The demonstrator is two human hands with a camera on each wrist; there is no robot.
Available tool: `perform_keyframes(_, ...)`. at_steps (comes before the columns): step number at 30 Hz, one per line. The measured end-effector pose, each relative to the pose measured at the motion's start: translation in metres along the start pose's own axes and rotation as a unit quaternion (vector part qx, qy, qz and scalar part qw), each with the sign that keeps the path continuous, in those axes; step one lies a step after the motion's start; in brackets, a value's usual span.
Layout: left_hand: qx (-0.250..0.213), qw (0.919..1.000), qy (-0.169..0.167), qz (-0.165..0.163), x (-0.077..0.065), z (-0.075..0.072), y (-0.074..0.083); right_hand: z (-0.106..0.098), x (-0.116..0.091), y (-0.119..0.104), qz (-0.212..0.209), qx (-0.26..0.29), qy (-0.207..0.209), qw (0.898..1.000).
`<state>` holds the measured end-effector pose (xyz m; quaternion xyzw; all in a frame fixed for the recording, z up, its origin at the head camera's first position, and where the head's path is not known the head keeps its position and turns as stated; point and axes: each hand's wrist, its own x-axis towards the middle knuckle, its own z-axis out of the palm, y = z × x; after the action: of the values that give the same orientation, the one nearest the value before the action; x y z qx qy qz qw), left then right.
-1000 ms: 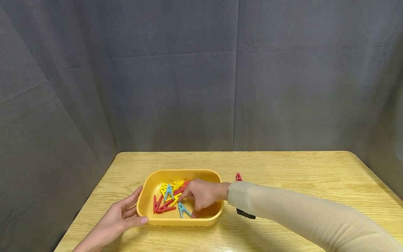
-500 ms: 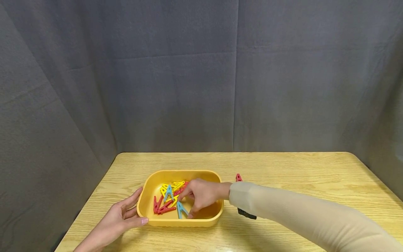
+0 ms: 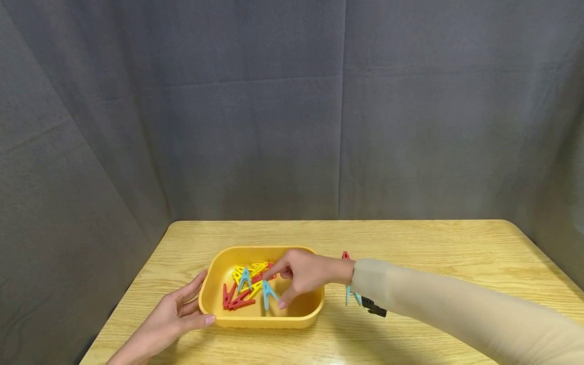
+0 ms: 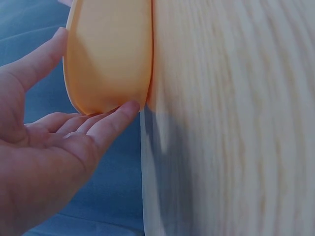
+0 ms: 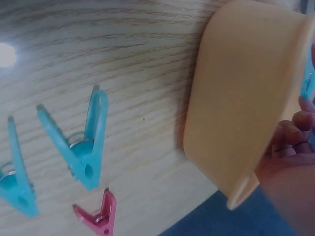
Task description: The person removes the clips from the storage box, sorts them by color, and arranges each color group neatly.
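A yellow plastic bin [image 3: 264,322] stands on the table with red clothespins [image 3: 239,301], yellow clothespins [image 3: 259,268] and a blue clothespin [image 3: 245,279] inside. My left hand [image 3: 169,317] rests against its left end, thumb at the near corner; in the left wrist view the fingers [image 4: 110,125] lie extended along the end wall. Inside the bin, my right hand [image 3: 301,274] pinches a second blue clothespin [image 3: 266,290] between thumb and index finger, its legs pointing toward me. The right wrist view shows only part of that hand, behind the bin wall.
Right of the bin, two blue clothespins [image 5: 91,152] and a red clothespin [image 5: 101,219] lie on the wooden table [image 3: 433,243]; the right forearm partly covers them in the head view. A black strap [image 3: 374,307] hangs at the right sleeve. Grey curtain [image 3: 255,126] stands behind.
The right hand has closed its pinch on the blue clothespin and raised it slightly, shifting up and right. A blue clothespin on the table has come into view under the forearm. Left hand stays put.
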<state>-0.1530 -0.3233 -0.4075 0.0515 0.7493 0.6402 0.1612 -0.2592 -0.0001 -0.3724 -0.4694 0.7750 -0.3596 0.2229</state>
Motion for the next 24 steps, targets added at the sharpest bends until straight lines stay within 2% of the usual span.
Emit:
perform_keyframes(9,0.008,1.0,0.0,-0.005,0.001,-0.001,0.002,-0.012,-0.024,-0.011,0.024,0.014,0.037,0.999)
perform_keyframes(14,0.018,0.9997,-0.008,0.013,0.001,-0.003,0.0,-0.015,-0.038,-0.014,0.039,0.012,0.048,0.998)
perform_keyframes(24,0.023,0.9993,-0.008,0.027,-0.001,-0.007,-0.002,-0.015,-0.063,-0.014,0.057,-0.009,0.088,0.994)
